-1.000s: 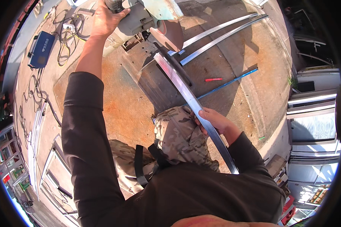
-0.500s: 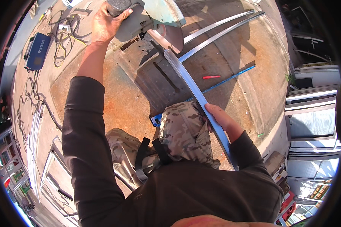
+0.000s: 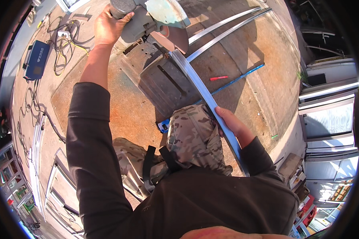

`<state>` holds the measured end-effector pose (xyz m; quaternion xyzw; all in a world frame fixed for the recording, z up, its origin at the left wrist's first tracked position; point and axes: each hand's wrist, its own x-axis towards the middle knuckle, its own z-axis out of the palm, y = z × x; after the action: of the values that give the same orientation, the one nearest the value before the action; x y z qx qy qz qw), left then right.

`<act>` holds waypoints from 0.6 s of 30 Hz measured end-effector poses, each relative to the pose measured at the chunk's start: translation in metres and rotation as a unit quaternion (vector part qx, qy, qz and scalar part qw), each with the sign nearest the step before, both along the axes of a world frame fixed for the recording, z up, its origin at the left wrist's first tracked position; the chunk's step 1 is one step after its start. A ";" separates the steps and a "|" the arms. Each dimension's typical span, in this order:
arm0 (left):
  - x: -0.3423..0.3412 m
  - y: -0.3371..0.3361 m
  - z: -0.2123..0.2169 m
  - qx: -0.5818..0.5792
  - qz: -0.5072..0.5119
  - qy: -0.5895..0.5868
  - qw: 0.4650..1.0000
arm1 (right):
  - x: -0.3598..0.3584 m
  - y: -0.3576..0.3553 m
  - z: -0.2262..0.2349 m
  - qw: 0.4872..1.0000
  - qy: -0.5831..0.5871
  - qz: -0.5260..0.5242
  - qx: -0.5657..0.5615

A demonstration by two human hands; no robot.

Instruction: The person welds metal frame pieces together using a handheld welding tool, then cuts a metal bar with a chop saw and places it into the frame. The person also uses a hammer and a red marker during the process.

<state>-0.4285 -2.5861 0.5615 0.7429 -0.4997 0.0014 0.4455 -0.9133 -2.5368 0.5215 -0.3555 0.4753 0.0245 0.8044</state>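
Your right hand (image 3: 230,124) is nearest, fingers wrapped round the long metal strip (image 3: 205,99) just above your camouflaged knee (image 3: 193,133). The strip runs up and left from that grip, across the dark steel base (image 3: 167,81), to the saw's disc (image 3: 175,38), which meets its far end. A small blue object (image 3: 163,126) lies on the ground beside the knee. Farther out, your left hand (image 3: 107,24) is closed round the handle of the saw (image 3: 147,20), arm stretched straight. Right of the base lie a red marker (image 3: 219,78) and a blue rod (image 3: 239,79), apart. Beyond them two more rails (image 3: 227,28) rest side by side on the concrete. Far left, cables (image 3: 64,40) tangle near a blue case (image 3: 35,59).
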 end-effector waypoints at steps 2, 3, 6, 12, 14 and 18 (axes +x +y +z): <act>-0.003 0.000 -0.002 -0.015 -0.016 0.038 0.999 | -0.001 0.003 0.000 1.000 -0.005 -0.002 -0.009; -0.004 0.000 -0.003 -0.020 -0.017 0.038 0.999 | -0.001 0.004 -0.001 1.000 -0.008 0.003 -0.021; -0.003 0.001 -0.005 -0.026 -0.028 0.041 0.998 | 0.000 0.007 -0.001 0.999 -0.016 0.006 -0.042; 0.002 0.001 -0.003 -0.024 -0.042 0.018 0.999 | -0.001 0.004 0.002 1.000 0.009 -0.009 0.010; 0.003 0.000 0.000 -0.024 -0.043 0.009 0.999 | -0.001 0.004 0.001 1.000 0.011 -0.008 0.001; 0.004 0.000 0.001 -0.008 -0.005 0.013 1.000 | -0.001 0.006 -0.002 1.000 0.016 -0.015 0.005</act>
<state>-0.4242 -2.5860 0.5620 0.7370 -0.4972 -0.0063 0.4578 -0.9140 -2.5304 0.5200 -0.3444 0.4931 0.0205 0.7986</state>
